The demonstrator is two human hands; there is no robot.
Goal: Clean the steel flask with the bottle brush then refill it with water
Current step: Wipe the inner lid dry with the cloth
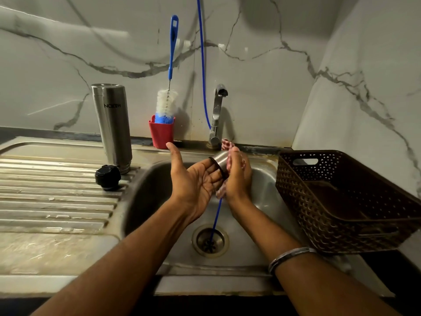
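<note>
The steel flask [112, 124] stands upside down on the drainboard at the left, with its black stopper [107, 177] lying in front of it. The bottle brush [167, 103], with a blue handle and white bristles, stands in a red cup [161, 135] against the wall. Over the sink I hold a small steel cap [219, 159] with a black rim. My left hand [193, 181] lies palm up with the thumb out, its fingers under the cap. My right hand [238, 176], wet with soap, curls round the cap's far side.
The steel sink [148, 195] has a drain [210, 240] below my hands. A thin blue tube [202, 65] hangs past the tap [217, 110] down into the drain. A brown plastic basket [341, 201] sits on the right rim. A checked cloth [227, 143] lies behind the tap.
</note>
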